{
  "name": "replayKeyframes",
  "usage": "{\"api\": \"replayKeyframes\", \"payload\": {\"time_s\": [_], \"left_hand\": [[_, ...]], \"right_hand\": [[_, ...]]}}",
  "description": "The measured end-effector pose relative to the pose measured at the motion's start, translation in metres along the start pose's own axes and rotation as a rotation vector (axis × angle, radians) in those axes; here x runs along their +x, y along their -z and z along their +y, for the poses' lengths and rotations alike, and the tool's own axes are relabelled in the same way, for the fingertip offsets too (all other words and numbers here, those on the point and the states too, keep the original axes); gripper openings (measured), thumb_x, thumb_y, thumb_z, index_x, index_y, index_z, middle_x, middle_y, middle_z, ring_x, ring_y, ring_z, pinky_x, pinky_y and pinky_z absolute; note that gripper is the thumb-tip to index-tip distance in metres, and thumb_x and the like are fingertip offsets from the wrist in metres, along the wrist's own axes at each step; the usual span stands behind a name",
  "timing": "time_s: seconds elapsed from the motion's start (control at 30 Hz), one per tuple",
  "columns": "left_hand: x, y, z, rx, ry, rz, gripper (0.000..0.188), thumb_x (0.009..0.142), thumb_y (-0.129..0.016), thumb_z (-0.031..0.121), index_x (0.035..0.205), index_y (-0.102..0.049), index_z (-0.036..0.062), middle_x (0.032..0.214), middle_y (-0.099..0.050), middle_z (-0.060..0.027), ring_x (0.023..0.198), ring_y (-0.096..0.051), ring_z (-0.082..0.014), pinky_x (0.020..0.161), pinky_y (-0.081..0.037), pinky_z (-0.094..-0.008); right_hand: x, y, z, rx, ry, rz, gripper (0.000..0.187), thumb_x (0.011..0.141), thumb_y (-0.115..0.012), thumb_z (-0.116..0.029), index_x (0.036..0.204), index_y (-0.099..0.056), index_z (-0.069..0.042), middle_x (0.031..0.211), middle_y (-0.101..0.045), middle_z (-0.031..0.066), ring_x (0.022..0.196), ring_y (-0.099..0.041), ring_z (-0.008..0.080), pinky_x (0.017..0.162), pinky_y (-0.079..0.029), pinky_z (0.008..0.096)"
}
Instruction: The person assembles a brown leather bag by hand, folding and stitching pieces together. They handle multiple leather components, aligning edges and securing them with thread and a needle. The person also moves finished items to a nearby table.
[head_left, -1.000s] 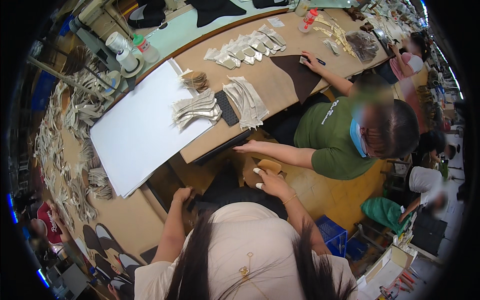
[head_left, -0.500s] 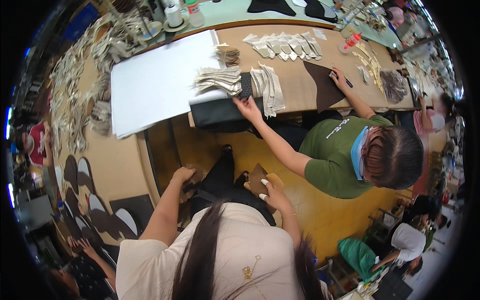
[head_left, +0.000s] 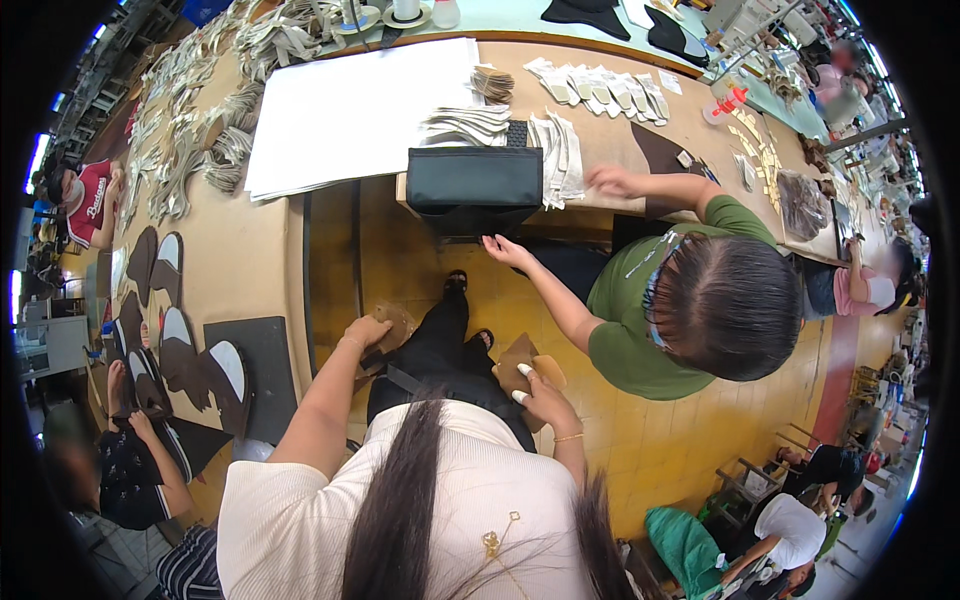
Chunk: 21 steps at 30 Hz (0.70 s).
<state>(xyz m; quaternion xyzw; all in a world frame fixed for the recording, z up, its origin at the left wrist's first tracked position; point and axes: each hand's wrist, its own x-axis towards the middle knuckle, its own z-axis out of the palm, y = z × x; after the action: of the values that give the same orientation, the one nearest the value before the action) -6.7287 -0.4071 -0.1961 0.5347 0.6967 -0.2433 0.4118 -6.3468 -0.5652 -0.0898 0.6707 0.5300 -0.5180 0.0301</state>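
Low at my left side, my left hand (head_left: 368, 330) is closed around a brownish, partly see-through flat piece (head_left: 398, 322), whose kind I cannot make out. My right hand (head_left: 545, 398), with white covers on two fingertips, grips flat cut pieces: a brown one (head_left: 514, 362) with a pointed top and a tan one (head_left: 549, 371) with a rounded end. Both hands hang beside my black trousers, over the yellow floor. Ahead, a black box-like case (head_left: 475, 178) sits at the table's edge, near a co-worker's hand (head_left: 510, 253).
A co-worker in a green shirt (head_left: 640, 290) stands close at the right. The brown-covered table (head_left: 600, 140) carries white sheets (head_left: 360, 110), bundles of pale strips (head_left: 465, 127) and a dark brown piece (head_left: 655, 155). Shoe-shaped pieces (head_left: 185, 360) lie on the left table. A green sack (head_left: 685, 545) stands behind right.
The view has shifted. The co-worker's one hand has let go of the black case and dropped below it; the other has come off the dark brown piece. My hands keep their pieces.
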Motion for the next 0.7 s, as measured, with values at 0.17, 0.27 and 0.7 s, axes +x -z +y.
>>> {"api": "replayKeyframes", "payload": {"time_s": [0.17, 0.27, 0.7], "left_hand": [[-0.008, -0.003, -0.01, -0.008, -0.001, 0.028, 0.067, 0.081, -0.051, 0.054, 0.124, -0.058, 0.0031, 0.127, -0.056, -0.021, 0.119, -0.053, -0.035, 0.101, -0.042, -0.0396], [-0.012, 0.001, -0.014, -0.063, 0.023, 0.037, 0.066, 0.082, -0.05, 0.054, 0.124, -0.059, 0.0041, 0.128, -0.056, -0.0205, 0.119, -0.053, -0.0351, 0.101, -0.042, -0.0394], [0.008, 0.016, -0.034, -0.04, 0.038, -0.034, 0.068, 0.081, -0.053, 0.055, 0.127, -0.056, 0.0061, 0.131, -0.054, -0.0187, 0.121, -0.052, -0.034, 0.102, -0.041, -0.0393]], "right_hand": [[0.001, -0.005, -0.003, -0.023, -0.008, -0.029, 0.062, 0.088, -0.056, -0.024, 0.145, -0.033, -0.015, 0.133, -0.045, 0.0261, 0.123, -0.046, 0.0401, 0.103, -0.037, 0.0439], [0.001, -0.003, -0.008, -0.021, -0.004, -0.047, 0.061, 0.088, -0.055, -0.024, 0.144, -0.033, -0.015, 0.134, -0.045, 0.0254, 0.123, -0.046, 0.0401, 0.103, -0.037, 0.0439], [0.02, -0.004, -0.034, -0.07, -0.082, -0.051, 0.06, 0.088, -0.054, -0.026, 0.142, -0.035, -0.007, 0.135, -0.042, 0.0301, 0.124, -0.045, 0.0401, 0.106, -0.034, 0.0398]]}}
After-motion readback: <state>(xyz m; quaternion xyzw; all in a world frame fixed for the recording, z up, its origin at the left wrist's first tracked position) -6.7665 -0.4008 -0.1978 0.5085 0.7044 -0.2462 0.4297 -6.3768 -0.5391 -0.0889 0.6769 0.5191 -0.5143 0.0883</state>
